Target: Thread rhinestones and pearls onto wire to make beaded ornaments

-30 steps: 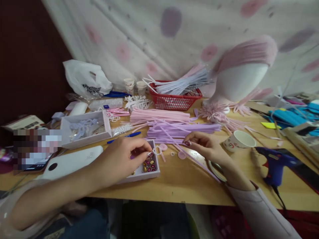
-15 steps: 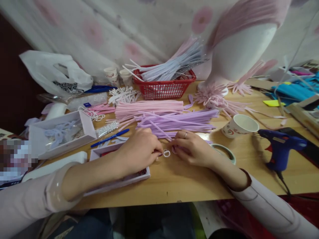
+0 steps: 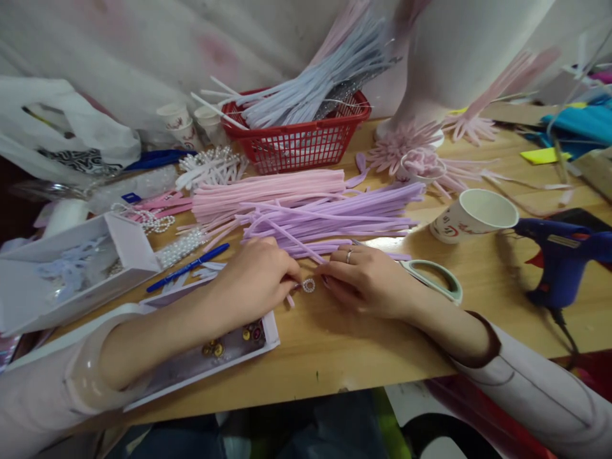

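A small ring of pearl beads [image 3: 308, 285] sits above the table between my two hands. My left hand [image 3: 258, 274] pinches it at its left edge, and a short pale pink strip pokes out below those fingertips. Close to the ring's right side, my right hand [image 3: 366, 277] has its fingers pressed together; whatever is between them is hidden. Just behind both hands lies a bundle of lilac pipe cleaners [image 3: 329, 213], with one strand slanting toward my right fingertips. Pale green scissors [image 3: 454, 290] lie partly under my right hand.
Under my left forearm stands a shallow box [image 3: 201, 376] with gold buttons. A blue pen [image 3: 189, 268], a white box [image 3: 138, 245], pink pipe cleaners [image 3: 272, 189] and a red basket [image 3: 296, 150] lie beyond. On the right are a paper cup [image 3: 449, 220] and a blue glue gun [image 3: 557, 268].
The view has shifted closer and lower over the table. The bead ring remains at my left fingertips, and the pale strip now shows below them. My right hand stays close beside the ring.
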`<state>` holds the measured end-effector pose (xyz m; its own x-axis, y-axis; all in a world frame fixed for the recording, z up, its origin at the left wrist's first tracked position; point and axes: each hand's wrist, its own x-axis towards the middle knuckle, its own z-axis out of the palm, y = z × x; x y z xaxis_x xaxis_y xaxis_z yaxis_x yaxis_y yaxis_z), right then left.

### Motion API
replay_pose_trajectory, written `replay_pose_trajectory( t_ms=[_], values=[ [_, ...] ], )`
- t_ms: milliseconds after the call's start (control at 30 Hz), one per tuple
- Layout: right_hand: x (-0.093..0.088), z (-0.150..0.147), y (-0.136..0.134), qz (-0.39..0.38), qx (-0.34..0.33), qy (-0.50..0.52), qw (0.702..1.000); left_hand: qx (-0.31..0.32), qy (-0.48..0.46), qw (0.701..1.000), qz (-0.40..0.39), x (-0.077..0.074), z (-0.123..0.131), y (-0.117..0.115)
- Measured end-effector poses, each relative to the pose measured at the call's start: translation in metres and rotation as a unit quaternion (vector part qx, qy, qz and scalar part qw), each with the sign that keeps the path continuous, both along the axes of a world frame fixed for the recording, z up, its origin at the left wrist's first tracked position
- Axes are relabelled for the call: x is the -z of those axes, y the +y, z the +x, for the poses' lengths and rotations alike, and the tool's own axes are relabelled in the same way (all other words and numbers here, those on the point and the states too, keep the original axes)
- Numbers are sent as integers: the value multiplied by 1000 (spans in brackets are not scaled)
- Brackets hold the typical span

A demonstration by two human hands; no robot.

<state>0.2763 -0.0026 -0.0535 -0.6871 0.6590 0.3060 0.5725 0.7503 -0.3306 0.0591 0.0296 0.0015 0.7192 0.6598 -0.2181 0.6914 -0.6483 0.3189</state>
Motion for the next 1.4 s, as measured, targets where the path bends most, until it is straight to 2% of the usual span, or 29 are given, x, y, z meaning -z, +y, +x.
replay_pose_trajectory(
  t_ms=[233,500,700,933,1400],
  values=[
    [1,1,0,15,0,-7,1000,0,55,998,24,1,6,1],
    [-1,1,-2,13,5,-4,1000,-14,16,1000,2,-2,0,5],
    [1,1,-2,11,-23,13,1000,-23,55,998,0,-3,2,7],
    [-1,-5,-4,14,-42,-12,999,-43,55,997,-22,-5,5,9],
    [-4,-9,-4,18,-62,-15,998,-53,45,997,-29,2,2,12]
  ],
)
